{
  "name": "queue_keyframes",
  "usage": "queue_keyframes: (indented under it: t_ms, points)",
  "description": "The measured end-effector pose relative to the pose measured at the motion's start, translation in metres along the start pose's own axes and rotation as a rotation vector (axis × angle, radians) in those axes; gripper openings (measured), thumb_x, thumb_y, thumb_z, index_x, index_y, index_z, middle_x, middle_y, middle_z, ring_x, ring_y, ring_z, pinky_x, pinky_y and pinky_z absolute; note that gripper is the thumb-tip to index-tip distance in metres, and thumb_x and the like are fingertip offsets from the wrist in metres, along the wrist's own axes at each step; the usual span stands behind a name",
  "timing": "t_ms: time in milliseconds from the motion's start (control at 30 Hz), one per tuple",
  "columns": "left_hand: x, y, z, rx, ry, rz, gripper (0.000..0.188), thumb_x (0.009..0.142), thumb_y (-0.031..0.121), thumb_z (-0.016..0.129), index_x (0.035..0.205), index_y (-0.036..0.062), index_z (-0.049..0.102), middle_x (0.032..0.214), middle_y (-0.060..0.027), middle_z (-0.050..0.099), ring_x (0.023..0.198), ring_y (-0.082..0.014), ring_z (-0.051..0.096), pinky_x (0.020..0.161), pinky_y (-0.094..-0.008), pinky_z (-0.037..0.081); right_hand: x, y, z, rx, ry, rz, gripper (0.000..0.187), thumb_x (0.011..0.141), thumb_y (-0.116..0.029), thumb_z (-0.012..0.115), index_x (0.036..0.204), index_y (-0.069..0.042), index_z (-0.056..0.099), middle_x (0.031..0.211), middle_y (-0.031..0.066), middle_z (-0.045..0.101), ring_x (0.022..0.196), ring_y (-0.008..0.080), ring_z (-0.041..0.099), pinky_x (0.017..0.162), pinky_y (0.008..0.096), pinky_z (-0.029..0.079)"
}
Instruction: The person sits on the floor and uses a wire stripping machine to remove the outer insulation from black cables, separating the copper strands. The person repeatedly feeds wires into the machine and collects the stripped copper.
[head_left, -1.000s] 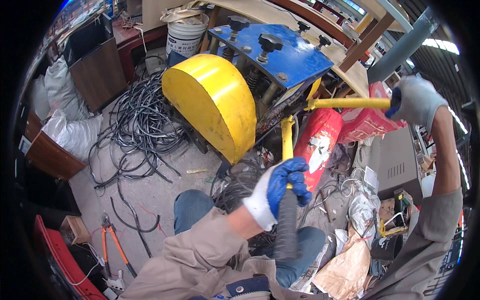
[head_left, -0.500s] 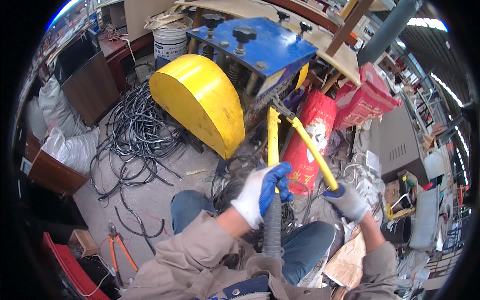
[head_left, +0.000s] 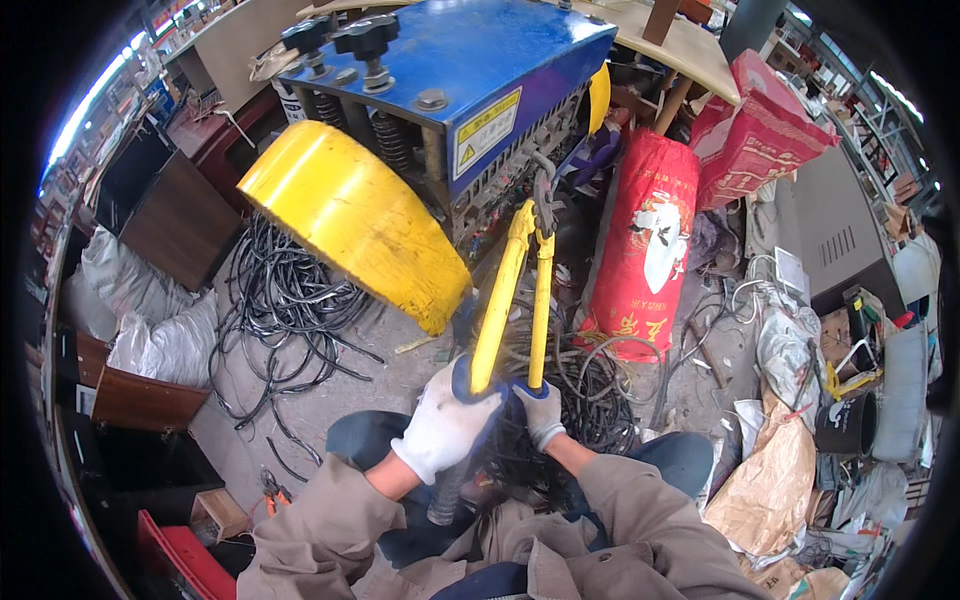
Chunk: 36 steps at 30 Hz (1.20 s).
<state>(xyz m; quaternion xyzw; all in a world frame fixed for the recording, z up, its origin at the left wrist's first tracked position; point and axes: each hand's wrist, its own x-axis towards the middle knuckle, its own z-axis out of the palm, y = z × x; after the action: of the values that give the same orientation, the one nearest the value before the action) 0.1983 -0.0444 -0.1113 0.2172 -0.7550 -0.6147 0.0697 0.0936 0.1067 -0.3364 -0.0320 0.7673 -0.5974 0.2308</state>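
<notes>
Both my hands, in white gloves with blue palms, grip a bolt cutter (head_left: 497, 305) with yellow arms. My left hand (head_left: 450, 415) is wrapped round the left arm, whose dark ribbed end shows below the glove. My right hand (head_left: 541, 412) is closed on the right arm, close beside the left hand. The dark jaws (head_left: 544, 200) point away from me, up against the front of a blue machine (head_left: 480, 60). Whether anything is between the blades I cannot tell. Black cables (head_left: 590, 405) lie heaped under my hands, between my knees.
A yellow rounded guard (head_left: 350, 220) juts out left of the machine. Beyond it lies a tangle of black cable (head_left: 285, 300). A red sack (head_left: 645, 250) stands to the right. Orange-handled cutters (head_left: 272, 492) lie at lower left, and a brown paper sack (head_left: 770, 480) at lower right.
The bolt cutter's arms have come together from a wide spread. My right hand has moved left, next to my left hand, which has shifted left and down. The view has tilted and moved closer.
</notes>
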Motion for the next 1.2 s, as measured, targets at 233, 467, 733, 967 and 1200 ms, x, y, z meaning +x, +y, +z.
queue_keyframes:
  t_ms: [233, 467, 733, 967, 1200]
  points:
    - [0.015, -0.039, 0.009, 0.446, 0.114, 0.107, 0.033, 0.086, 0.017, 0.071, 0.115, 0.0050, 0.060, 0.088, -0.0204, 0.069, 0.085, -0.0426, 0.067, 0.069, -0.0487, 0.053, 0.069, 0.038, 0.108, 0.587, -0.155, 0.200, 0.009, 0.089, -0.007, 0.073, 0.094, -0.003, 0.067, 0.083, -0.0004, 0.068, 0.071, 0.0101, 0.061, 0.064, 0.0269, 0.049]
    - [0.041, -0.073, 0.034, 0.612, 0.104, -0.057, 0.038, 0.086, 0.024, 0.073, 0.115, 0.0035, 0.059, 0.081, -0.0212, 0.069, 0.077, -0.0433, 0.068, 0.066, -0.0495, 0.053, 0.104, 0.061, 0.167, 0.482, -0.560, 0.369, 0.021, 0.088, -0.009, 0.075, 0.108, -0.005, 0.069, 0.095, 0.0047, 0.069, 0.082, 0.0145, 0.064, 0.072, 0.0299, 0.053]
    - [0.015, -0.068, 0.072, 0.589, -0.194, -0.045, 0.036, 0.086, 0.027, 0.071, 0.109, 0.0044, 0.056, 0.071, -0.0187, 0.065, 0.068, -0.0428, 0.066, 0.062, -0.0526, 0.052, 0.047, 0.134, 0.097, 0.562, -0.400, 0.460, 0.016, 0.090, -0.015, 0.074, 0.102, -0.006, 0.067, 0.086, 0.0053, 0.067, 0.078, 0.0149, 0.064, 0.071, 0.0308, 0.054]
    - [-0.018, -0.064, 0.163, 0.581, -0.811, 0.204, 0.032, 0.088, 0.032, 0.064, 0.101, 0.0065, 0.052, 0.072, -0.0192, 0.066, 0.068, -0.0409, 0.067, 0.063, -0.0522, 0.052, -0.046, 0.188, 0.027, 0.604, 0.160, 0.517, 0.016, 0.091, -0.023, 0.069, 0.090, -0.010, 0.061, 0.074, 0.0045, 0.061, 0.070, 0.0173, 0.062, 0.066, 0.0325, 0.051]
    - [0.131, 0.016, 0.188, 0.622, -0.640, 0.147, 0.034, 0.086, 0.028, 0.064, 0.107, 0.0003, 0.067, 0.090, -0.0232, 0.071, 0.087, -0.0387, 0.070, 0.078, -0.0448, 0.056, -0.020, 0.165, -0.042, 0.918, 0.380, 0.503, 0.012, 0.088, -0.018, 0.072, 0.091, -0.009, 0.064, 0.074, 0.0046, 0.064, 0.065, 0.0220, 0.063, 0.061, 0.0370, 0.049]
